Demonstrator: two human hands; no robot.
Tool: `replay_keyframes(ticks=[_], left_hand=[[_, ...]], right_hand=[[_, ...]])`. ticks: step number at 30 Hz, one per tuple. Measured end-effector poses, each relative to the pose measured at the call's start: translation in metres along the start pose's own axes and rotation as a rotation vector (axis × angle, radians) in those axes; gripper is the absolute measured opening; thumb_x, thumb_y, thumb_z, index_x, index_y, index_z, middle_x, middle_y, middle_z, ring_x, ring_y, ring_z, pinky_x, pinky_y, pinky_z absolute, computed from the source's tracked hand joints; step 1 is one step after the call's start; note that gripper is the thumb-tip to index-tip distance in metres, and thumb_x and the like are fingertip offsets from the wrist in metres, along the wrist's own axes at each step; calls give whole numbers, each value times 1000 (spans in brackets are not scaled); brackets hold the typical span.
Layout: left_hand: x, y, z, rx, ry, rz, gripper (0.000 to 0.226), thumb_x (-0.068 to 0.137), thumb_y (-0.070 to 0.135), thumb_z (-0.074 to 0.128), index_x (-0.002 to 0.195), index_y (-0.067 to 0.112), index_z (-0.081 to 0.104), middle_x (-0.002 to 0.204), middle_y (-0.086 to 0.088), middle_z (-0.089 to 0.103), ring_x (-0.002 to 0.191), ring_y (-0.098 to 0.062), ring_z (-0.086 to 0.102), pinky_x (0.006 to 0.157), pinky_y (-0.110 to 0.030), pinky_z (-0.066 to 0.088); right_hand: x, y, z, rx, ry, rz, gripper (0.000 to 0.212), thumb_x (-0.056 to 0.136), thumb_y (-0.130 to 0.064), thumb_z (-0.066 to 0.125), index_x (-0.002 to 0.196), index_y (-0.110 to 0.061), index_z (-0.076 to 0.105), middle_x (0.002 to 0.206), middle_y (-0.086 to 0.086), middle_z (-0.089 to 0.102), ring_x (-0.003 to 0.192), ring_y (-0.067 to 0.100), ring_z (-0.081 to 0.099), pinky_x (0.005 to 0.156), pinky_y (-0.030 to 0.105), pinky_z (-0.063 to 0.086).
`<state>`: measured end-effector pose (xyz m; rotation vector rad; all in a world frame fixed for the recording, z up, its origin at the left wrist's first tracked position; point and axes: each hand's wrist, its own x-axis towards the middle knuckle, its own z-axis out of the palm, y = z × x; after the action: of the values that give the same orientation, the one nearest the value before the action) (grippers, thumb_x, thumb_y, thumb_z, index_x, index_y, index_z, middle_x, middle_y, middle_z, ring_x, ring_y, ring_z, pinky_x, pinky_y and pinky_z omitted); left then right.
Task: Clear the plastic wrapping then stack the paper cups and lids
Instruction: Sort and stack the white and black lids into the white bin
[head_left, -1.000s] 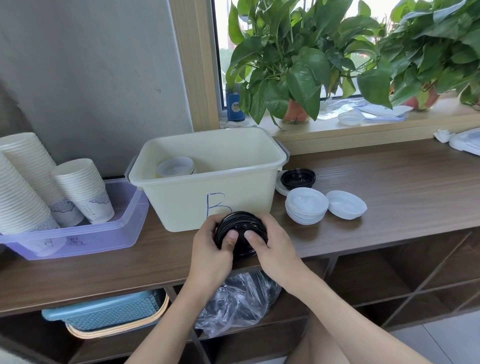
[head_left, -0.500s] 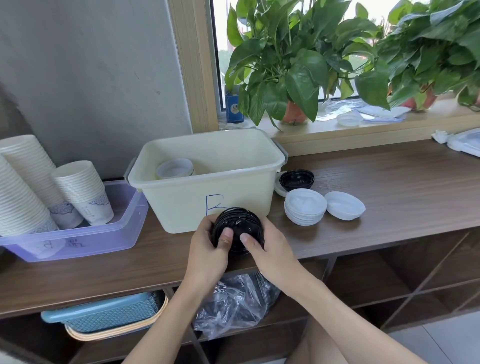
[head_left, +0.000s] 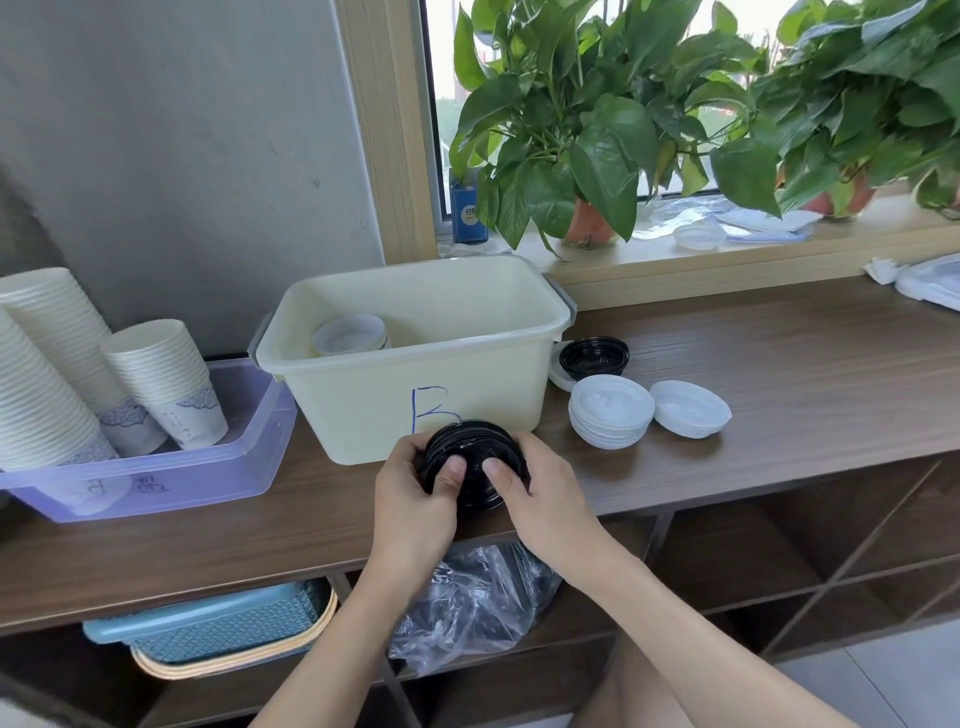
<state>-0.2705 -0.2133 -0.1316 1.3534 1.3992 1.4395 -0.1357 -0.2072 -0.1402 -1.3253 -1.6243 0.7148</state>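
Our left hand (head_left: 410, 501) and right hand (head_left: 548, 501) meet out front, fingers curled round the black lids (head_left: 470, 449), thumbs side by side, forearms angling inward.

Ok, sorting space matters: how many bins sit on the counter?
2: a clear purple bin at the left holding paper cups, and a cream bin marked B to its right. None looks hidden.

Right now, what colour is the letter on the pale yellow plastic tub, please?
The handwritten letter is blue; head view shows it.
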Motion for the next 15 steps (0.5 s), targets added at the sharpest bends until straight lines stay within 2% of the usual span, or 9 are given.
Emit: replay_keyframes(ticks=[3, 6, 9, 13, 15], left_hand=[[-1, 3, 3, 26, 13, 8, 17, 92, 0, 61, 101, 14, 60, 92, 1, 70, 80, 3, 63, 69, -5, 45], [-2, 5, 6, 48, 16, 32, 19, 91, -1, 61, 95, 17, 57, 90, 0, 68, 74, 7, 61, 67, -5, 44], [-1, 6, 6, 50, 9, 37, 19, 91, -1, 62, 96, 16, 58, 91, 0, 68, 78, 5, 62, 70, -5, 44], [2, 4, 2, 26, -20, 17, 18, 94, 3, 61, 105, 17, 60, 101, 3, 69, 96, -7, 64, 82, -13, 47], [2, 4, 1, 31, -34, 16, 18, 94, 4, 61, 105, 18, 60, 101, 3, 70, 96, -6, 65, 84, -16, 48]], right_hand=[[1, 1, 0, 10, 10, -8, 27, 94, -28, 56, 120, -19, 57, 113, -3, 64, 107, 15, 57, 94, 36, 44], [2, -1, -2, 53, 11, 6, 24, 94, -19, 58, 118, -16, 58, 111, -1, 64, 104, 13, 58, 90, 29, 45], [3, -1, -2, 60, 29, 4, 21, 94, -19, 58, 115, -16, 59, 109, 0, 65, 101, 13, 58, 87, 26, 44], [1, -6, -6, 53, -11, 3, 21, 95, -26, 58, 113, -18, 61, 107, -4, 65, 101, 10, 59, 89, 27, 46], [0, -12, -14, 51, -31, -16, 20, 93, -28, 60, 112, -21, 62, 103, -8, 63, 98, 4, 57, 85, 21, 46]])
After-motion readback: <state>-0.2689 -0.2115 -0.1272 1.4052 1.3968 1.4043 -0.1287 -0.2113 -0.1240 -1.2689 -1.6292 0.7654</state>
